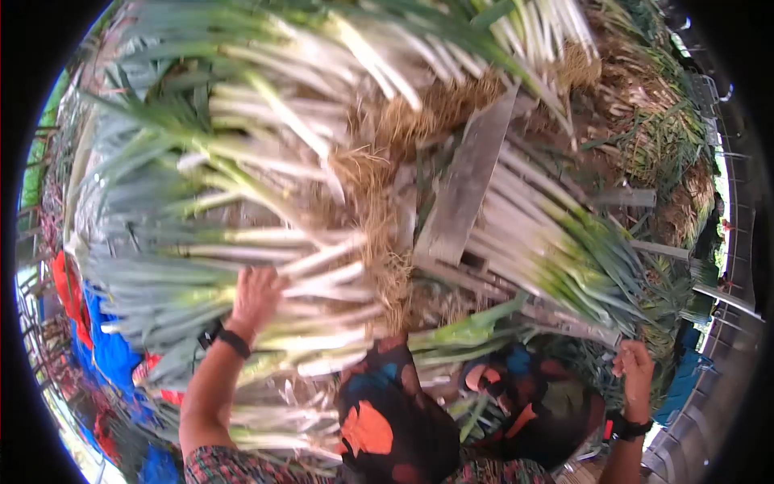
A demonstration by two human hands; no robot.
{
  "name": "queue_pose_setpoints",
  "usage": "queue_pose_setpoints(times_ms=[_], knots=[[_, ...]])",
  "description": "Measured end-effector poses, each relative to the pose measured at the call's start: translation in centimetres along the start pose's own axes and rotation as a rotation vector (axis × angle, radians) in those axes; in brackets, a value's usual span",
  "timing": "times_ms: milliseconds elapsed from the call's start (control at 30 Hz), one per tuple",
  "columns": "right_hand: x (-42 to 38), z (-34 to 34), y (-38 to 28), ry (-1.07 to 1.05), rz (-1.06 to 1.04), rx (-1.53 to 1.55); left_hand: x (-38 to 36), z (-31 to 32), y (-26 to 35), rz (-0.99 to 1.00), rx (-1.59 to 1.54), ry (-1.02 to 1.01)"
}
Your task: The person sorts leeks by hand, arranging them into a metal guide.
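Observation:
My left hand [258, 297] rests on the layer of leeks [330, 282] at the left, its fingers curled over a pale stalk near where the leaves turn green. Their white stalks point right and end in tan, stringy roots [387, 282]. At the lower right, my right hand [634, 363] is closed with bent fingers, close to the end of a narrow wooden rail; anything inside it is hidden. Between the hands, a trimmed bundle of leeks [532, 226] lies in a wooden frame, white ends against a flat grey board [472, 177]. Motion blurs parts of the view.
My knees [395, 419] in patterned trousers come up to the near edge of the leeks. A heap of leaf and root scraps [645, 121] lies at the upper right. Blue sheeting [113, 339] and red cloth [72, 298] are at the far left.

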State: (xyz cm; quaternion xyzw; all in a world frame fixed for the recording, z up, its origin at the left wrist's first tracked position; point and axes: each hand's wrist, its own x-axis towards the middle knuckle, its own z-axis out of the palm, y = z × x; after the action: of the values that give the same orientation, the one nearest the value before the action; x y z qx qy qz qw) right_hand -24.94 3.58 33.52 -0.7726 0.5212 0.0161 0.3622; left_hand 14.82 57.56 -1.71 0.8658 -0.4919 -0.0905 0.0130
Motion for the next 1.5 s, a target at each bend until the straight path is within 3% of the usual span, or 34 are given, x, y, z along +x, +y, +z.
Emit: queue_pose_setpoints(times_ms=[67, 133, 267, 333, 367, 400, 467, 533, 600, 633, 667, 733, 800, 867, 933, 967, 1000, 1067, 1200, 1233, 1267, 1367, 1500], knots=[[0.2, 0.2, 0.7, -0.013, 0.010, 0.030, -0.5, -3.0, 0.6, -0.189, -0.258, -0.077], [-0.4, 0.0, 0.4, -0.029, 0.008, 0.006, -1.5, -4.4, 0.1, -0.225, -0.283, 0.023], [-1.0, -0.5, 0.9, -0.015, -0.002, -0.006, -6.6, -4.4, -2.7, -0.622, -0.282, 0.210], [-1.2, -0.3, 1.0, 0.000, -0.002, -0.011, -9.2, -2.7, -3.5, -0.869, -0.470, 0.370], [-1.3, -0.2, 0.9, 0.000, 0.002, -0.011, -10.0, -1.3, -3.2, -0.894, -0.686, 0.534], [-1.3, 0.0, 0.9, 0.001, 0.005, -0.012, -11.3, 0.9, -3.1, -1.050, -1.002, 0.478], [-1.3, 0.3, 0.8, -0.017, 0.003, -0.018, -11.2, 1.3, -1.3, -0.967, -0.981, 0.247], [-1.5, 0.3, 0.6, -0.019, -0.006, -0.020, -9.1, 2.5, 1.7, -0.923, -1.271, 0.326], [-1.6, 0.3, 0.5, -0.014, -0.021, -0.013, -5.1, -0.3, 4.1, -1.061, -1.521, 0.241], [-1.6, 0.3, 0.5, -0.012, -0.027, -0.016, -3.4, -0.3, 4.5, -1.118, -1.619, 0.339], [-1.7, 0.1, 0.7, -0.009, -0.032, -0.021, -2.5, 0.5, 3.6, -1.124, -1.331, 0.401], [-2.0, -0.5, 0.7, -0.005, -0.044, -0.035, -0.6, 1.7, 2.3, -1.091, -0.760, 0.492], [-2.6, -1.2, 0.5, -0.002, -0.053, -0.048, 0.8, -0.8, 1.2, -0.958, -0.246, 0.262], [-3.2, -1.5, 0.5, 0.013, -0.064, -0.044, 1.2, -2.0, -0.1, -0.732, 0.062, 0.189], [-3.3, -1.3, 0.8, 0.022, -0.052, -0.033, 1.4, -3.1, -2.0, -0.486, 0.128, 0.221], [-3.1, -1.2, 1.2, 0.024, -0.035, -0.029, 1.2, -2.2, -4.2, -0.398, 0.043, 0.046], [-3.0, -1.1, 1.5, 0.027, -0.020, -0.023, 1.6, -3.1, -4.9, -0.442, -0.105, -0.111], [-2.8, -0.7, 1.3, 0.026, -0.012, -0.030, 1.0, -4.4, -6.1, -0.340, -0.186, 0.038], [-2.8, -0.2, 0.9, 0.005, -0.077, 0.019, 0.5, -12.4, -5.2, -0.430, -0.205, 0.232], [-2.8, 0.0, 1.0, -0.008, -0.137, 0.080, 0.3, -15.9, -4.1, -0.377, -0.181, 0.411], [-2.9, 0.3, 0.6, -0.021, -0.158, 0.094, 0.4, -17.8, -3.3, -0.350, -0.175, 0.456], [-3.7, 1.8, -2.7, -0.127, -0.216, 0.131, 1.6, -22.8, 1.9, -0.311, -0.186, 0.506], [-4.6, 5.3, -6.1, -0.506, -0.299, 0.137, 3.3, -24.1, 14.1, -0.221, -0.297, 0.439]])
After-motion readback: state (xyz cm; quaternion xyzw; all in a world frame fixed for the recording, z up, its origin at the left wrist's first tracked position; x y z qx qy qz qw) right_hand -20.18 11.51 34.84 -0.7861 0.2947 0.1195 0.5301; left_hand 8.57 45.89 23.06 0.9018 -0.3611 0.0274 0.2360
